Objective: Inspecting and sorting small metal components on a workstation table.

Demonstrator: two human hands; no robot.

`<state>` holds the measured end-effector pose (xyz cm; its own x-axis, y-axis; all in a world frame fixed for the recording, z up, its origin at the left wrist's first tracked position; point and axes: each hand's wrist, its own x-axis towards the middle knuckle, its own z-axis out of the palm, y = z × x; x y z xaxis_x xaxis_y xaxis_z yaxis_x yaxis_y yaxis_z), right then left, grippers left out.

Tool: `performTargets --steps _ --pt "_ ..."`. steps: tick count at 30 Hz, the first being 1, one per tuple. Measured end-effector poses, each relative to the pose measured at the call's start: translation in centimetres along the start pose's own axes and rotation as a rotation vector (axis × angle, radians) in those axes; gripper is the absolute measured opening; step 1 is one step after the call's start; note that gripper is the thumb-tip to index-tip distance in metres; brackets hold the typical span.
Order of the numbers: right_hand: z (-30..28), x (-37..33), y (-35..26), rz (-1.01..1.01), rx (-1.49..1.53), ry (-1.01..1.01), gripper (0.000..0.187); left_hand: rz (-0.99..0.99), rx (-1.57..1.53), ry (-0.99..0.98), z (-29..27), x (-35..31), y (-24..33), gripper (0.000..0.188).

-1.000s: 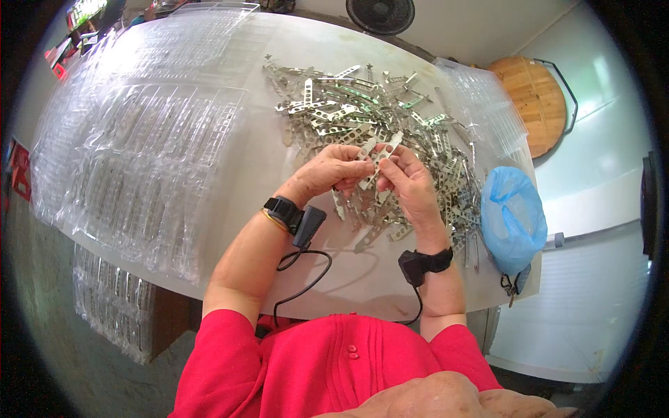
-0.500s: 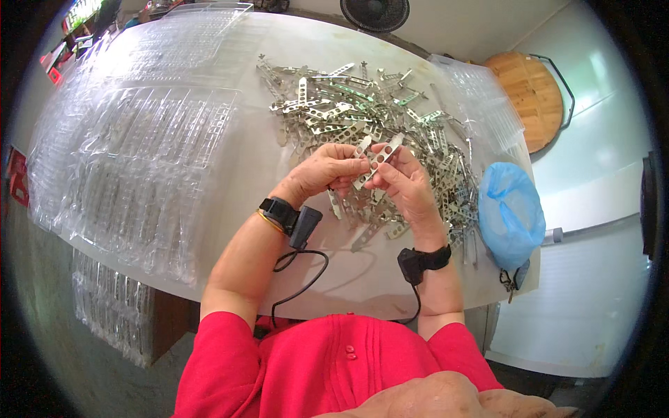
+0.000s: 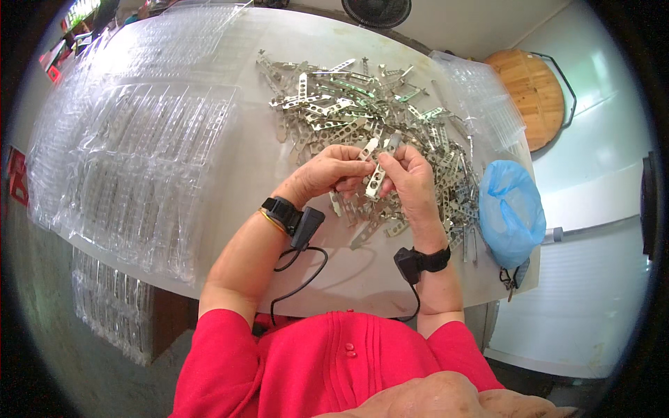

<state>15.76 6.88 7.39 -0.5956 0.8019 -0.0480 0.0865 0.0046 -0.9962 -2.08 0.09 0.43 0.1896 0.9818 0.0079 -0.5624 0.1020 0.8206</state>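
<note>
White bench (image 3: 230,160) under the camera carries a spread heap of perforated metal strips (image 3: 348,111) on its far half, with stacked clear plastic trays (image 3: 132,160) to the left and a blue plastic bag (image 3: 512,212) at the right edge. Just above the heap's near edge, both hands pinch one perforated metal strip (image 3: 376,177): the right hand (image 3: 411,184) grips it from the right, the left hand (image 3: 331,171) from the left. Its long axis runs near to far, tilted slightly rightward.

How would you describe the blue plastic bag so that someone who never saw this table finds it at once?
Start at the big white table and follow the heap of metal strips to its right-hand edge. There, beyond the person's right hand, sits the blue plastic bag. It is the only soft, blue thing among grey metal and clear plastic trays.
</note>
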Motion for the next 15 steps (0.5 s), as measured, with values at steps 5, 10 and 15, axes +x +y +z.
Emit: performTargets --steps 5,10,15 --pt "0.8 -0.5 -0.8 -0.013 -0.158 0.031 0.022 -0.014 -0.015 0.003 0.6 -0.1 0.2 0.017" --pt "0.7 -0.7 -0.4 -0.023 -0.094 0.015 0.023 -0.030 -0.051 0.008 0.5 -0.1 0.2 0.017" --pt "0.3 -1.0 0.1 -0.031 -0.119 0.002 0.022 -0.035 -0.024 0.040 0.5 0.1 0.0 0.017"
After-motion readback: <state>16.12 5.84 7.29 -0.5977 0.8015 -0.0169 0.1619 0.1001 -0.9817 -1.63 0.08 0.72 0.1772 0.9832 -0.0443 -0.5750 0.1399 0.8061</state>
